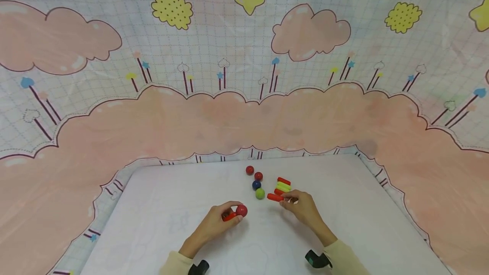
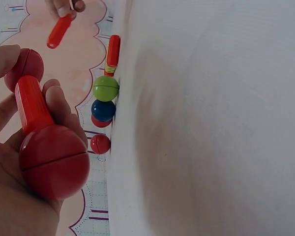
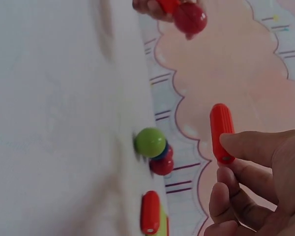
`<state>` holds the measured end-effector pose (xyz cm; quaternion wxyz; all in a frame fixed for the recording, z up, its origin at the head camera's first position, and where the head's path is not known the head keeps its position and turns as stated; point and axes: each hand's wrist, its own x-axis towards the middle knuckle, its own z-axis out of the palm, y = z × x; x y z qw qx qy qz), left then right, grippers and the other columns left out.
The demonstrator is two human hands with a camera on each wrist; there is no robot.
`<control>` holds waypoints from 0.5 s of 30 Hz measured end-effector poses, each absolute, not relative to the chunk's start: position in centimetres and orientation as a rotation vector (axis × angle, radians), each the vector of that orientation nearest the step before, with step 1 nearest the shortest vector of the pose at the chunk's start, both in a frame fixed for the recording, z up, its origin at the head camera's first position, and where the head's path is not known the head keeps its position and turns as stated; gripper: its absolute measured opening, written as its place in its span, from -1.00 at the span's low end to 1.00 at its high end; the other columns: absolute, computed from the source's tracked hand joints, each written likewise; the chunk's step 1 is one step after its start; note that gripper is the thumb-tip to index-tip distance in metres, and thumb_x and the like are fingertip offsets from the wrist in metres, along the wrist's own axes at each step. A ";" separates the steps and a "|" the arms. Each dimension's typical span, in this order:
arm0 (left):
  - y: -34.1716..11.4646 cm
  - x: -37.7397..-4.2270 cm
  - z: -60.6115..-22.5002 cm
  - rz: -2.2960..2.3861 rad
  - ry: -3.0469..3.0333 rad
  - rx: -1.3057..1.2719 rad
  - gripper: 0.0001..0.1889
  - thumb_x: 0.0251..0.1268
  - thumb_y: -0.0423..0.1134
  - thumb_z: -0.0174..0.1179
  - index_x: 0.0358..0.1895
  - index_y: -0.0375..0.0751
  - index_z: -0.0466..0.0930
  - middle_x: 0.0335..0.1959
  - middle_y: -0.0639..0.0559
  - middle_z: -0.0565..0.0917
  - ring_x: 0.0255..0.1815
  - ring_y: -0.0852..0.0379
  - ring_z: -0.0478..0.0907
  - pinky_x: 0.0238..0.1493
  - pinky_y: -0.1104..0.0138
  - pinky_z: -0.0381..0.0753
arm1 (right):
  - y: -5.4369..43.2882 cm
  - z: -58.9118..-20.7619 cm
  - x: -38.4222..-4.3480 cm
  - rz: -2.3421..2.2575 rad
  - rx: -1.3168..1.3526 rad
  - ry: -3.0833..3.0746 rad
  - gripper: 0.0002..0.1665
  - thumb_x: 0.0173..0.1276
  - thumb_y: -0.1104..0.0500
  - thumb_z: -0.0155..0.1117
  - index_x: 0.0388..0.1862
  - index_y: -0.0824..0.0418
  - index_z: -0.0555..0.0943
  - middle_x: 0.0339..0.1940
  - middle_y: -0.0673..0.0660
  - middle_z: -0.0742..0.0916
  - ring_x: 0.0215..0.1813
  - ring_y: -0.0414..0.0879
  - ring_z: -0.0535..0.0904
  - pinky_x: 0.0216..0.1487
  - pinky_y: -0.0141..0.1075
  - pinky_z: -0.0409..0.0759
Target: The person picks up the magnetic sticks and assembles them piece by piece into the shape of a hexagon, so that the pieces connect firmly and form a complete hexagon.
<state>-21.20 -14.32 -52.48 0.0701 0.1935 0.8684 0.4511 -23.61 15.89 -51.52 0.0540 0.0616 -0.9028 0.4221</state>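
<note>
Red rod with a red ball at each end (image 2: 33, 105), lower centre of head view: gripped in left hand (image 1: 214, 221), thumb and fingers curled round it. Single red rod (image 1: 274, 197), to its upper right: pinched between thumb and fingers of right hand (image 1: 304, 208). Near frame centre, four balls (image 1: 256, 185) and red and yellow rods (image 1: 284, 186) lie on white table (image 1: 172, 198).
</note>
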 end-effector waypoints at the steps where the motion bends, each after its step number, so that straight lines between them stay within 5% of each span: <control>1: -14.3 -21.2 -52.4 1.347 2.619 0.581 -0.59 0.33 0.07 0.22 0.19 0.08 0.54 -0.37 0.17 0.56 -0.32 0.23 0.46 -0.34 0.43 0.48 | 15.8 -51.3 -23.5 1.286 0.198 -2.743 -0.81 0.15 0.21 0.49 -0.22 0.17 0.75 -0.39 -0.05 0.69 -0.27 -0.18 0.50 -0.33 -0.42 0.45; 15: -14.1 -21.5 -52.1 1.188 2.753 0.647 -0.57 0.29 0.13 0.25 0.18 0.12 0.58 -0.36 0.25 0.62 -0.33 0.28 0.44 -0.31 0.44 0.45 | 14.5 -49.1 -22.1 1.237 0.405 -2.805 -0.80 0.15 0.17 0.50 -0.21 0.01 0.76 -0.29 -0.11 0.68 -0.24 -0.19 0.48 -0.25 -0.41 0.46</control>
